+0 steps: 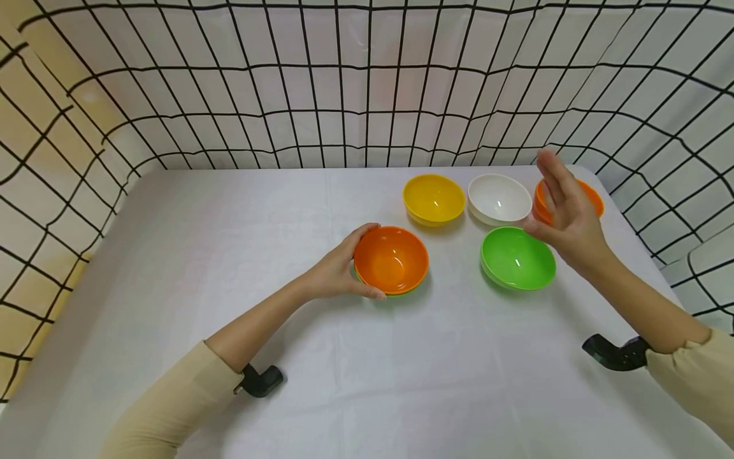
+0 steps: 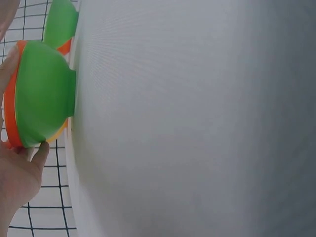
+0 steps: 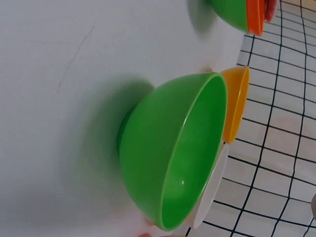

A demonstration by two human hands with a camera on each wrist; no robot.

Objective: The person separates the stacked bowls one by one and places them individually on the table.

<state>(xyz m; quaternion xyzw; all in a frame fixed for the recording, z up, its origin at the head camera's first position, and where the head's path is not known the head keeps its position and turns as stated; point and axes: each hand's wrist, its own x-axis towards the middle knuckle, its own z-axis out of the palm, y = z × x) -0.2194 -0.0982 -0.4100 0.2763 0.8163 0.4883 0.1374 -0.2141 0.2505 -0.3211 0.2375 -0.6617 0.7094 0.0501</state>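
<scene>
Near the middle of the table, an orange bowl [image 1: 392,260] sits nested in a green bowl [image 2: 43,94], whose edge barely shows in the head view. My left hand [image 1: 338,268] grips this stack from the left side, thumb at the near rim and fingers at the far rim. My right hand [image 1: 573,223] is raised on the right with extended fingers, holding nothing. It partly hides a second orange bowl [image 1: 593,199]. Just left of that hand stands another green bowl [image 1: 518,258], upright and apart from the stack; it looms large in the right wrist view.
Behind the stack is a yellow bowl [image 1: 434,201], with a white bowl [image 1: 500,199] beside it. A white cloth covers the table [image 1: 367,370]. Black wire mesh [image 1: 367,89] borders the table's back and sides. Black wrist-worn devices [image 1: 260,381] sit at both cuffs.
</scene>
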